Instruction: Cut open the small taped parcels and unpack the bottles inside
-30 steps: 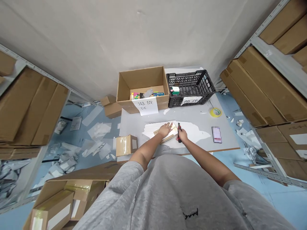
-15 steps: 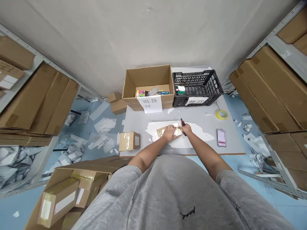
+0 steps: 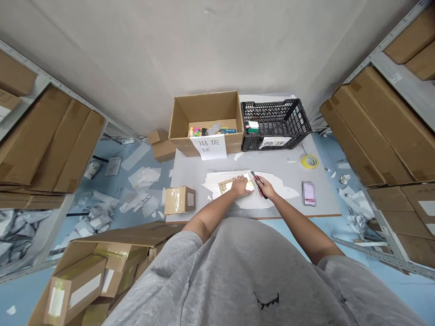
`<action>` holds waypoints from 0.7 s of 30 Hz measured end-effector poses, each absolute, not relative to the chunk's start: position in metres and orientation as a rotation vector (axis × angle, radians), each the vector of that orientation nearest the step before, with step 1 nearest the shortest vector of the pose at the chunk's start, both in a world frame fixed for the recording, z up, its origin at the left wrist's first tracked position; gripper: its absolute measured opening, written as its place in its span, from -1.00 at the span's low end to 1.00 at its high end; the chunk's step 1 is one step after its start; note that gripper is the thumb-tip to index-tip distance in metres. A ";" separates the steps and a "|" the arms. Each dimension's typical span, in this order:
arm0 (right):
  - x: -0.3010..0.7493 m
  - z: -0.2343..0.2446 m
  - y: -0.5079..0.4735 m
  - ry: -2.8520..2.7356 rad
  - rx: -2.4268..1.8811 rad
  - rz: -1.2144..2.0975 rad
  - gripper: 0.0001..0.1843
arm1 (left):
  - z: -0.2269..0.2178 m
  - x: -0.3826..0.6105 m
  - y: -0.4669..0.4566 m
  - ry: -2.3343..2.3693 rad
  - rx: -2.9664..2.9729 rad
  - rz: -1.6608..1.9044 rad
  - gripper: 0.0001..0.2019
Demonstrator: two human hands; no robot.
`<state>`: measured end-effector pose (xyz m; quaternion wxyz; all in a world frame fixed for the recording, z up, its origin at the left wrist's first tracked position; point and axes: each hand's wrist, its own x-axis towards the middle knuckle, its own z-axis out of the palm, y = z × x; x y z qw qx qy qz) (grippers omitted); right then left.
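On the worktable lies a small flat cardboard box [image 3: 224, 185] with a white label on its right part. My left hand [image 3: 239, 185] grips it from above, fingers curled over it and covering its middle. Just to its right, my right hand [image 3: 267, 188] is closed around a black and red utility knife [image 3: 255, 177], which points up and to the left. The knife tip is close to the box's right end; whether it touches is too small to tell. Under both hands is a torn-edged white patch [image 3: 287, 192] on the tabletop.
An open carton [image 3: 176, 144] with books and a black plastic crate [image 3: 295, 141] stand behind. A taped box [image 3: 175, 200] is at left; yellow tape [image 3: 309, 161] and a phone [image 3: 308, 193] are at right. A large carton [image 3: 112, 233] of parcels is near my left side.
My right hand has drawn the knife back from the box to the right. My left hand still holds the box. The whole view has shifted slightly.
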<state>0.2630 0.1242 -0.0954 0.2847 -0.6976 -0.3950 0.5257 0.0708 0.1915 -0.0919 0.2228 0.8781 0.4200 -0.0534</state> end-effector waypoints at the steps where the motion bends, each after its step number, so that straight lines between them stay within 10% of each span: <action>1: 0.267 -0.094 0.117 -1.092 -1.838 1.443 -0.41 | -0.092 0.071 0.192 1.144 2.435 -0.148 -0.35; 21: 0.267 -0.099 0.095 -1.116 -1.914 1.513 -0.37 | -0.107 0.061 0.179 1.021 2.493 0.083 -0.45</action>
